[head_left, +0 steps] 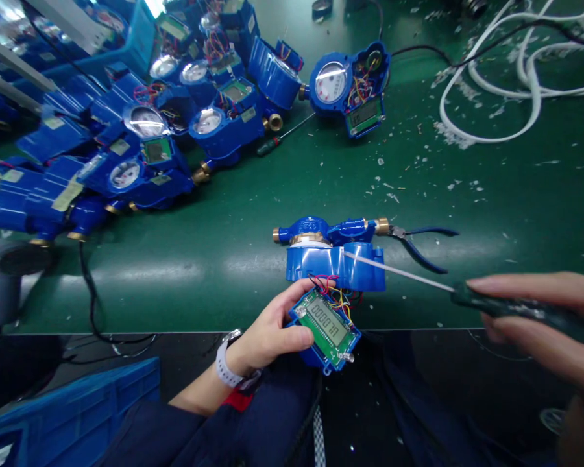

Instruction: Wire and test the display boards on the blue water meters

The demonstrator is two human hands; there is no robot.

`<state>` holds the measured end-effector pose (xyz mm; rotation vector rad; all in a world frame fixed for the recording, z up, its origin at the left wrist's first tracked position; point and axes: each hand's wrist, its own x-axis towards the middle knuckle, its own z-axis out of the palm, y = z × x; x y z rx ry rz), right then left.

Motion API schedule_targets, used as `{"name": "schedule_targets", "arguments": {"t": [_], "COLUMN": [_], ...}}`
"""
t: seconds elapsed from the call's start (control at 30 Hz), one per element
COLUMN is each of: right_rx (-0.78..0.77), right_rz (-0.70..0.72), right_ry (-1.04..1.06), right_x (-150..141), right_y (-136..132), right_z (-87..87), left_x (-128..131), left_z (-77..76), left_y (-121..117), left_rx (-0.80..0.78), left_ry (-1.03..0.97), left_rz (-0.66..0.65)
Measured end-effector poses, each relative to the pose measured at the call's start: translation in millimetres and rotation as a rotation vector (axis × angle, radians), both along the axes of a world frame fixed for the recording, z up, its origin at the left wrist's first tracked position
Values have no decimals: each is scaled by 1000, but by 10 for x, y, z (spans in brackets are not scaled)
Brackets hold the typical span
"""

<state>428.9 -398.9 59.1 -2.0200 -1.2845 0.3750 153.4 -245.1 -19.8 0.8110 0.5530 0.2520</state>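
My left hand [277, 331] grips a display module [326, 327], a green circuit board with a lit-grey LCD in a blue housing. Coloured wires [340, 297] run from it to a blue water meter [316, 263] lying on its side at the bench's front edge. My right hand [540, 311] holds a screwdriver [409, 275] by its dark handle. The long shaft points left, and its tip appears over the meter's blue casing; whether it touches, I cannot tell. Pliers [418, 243] with dark blue handles lie beside the meter's right brass end.
Several blue water meters [141, 155] crowd the green bench [321, 175] at back left. Another opened meter [343, 84] and a second screwdriver [282, 136] lie behind. White cable [491, 136] coils at right. A grey handheld device [7, 279] and blue crate [78, 415] are at left.
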Motion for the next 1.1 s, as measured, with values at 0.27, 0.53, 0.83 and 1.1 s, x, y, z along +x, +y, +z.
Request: {"name": "schedule_targets", "arguments": {"t": [0.27, 0.53, 0.83, 1.1], "right_rx": [72, 67, 42, 107], "right_rz": [507, 559, 419, 427], "right_ry": [-276, -283, -222, -230], "right_x": [-279, -422, -477, -614], "right_y": [108, 166, -25, 79], "right_z": [153, 172, 129, 162], "left_x": [70, 101, 160, 147], "left_z": [108, 177, 240, 188], "left_y": [29, 30, -6, -94], "left_rx": [124, 171, 162, 134], "left_ry": [-22, 14, 11, 16], "left_rz": [20, 27, 49, 91]}}
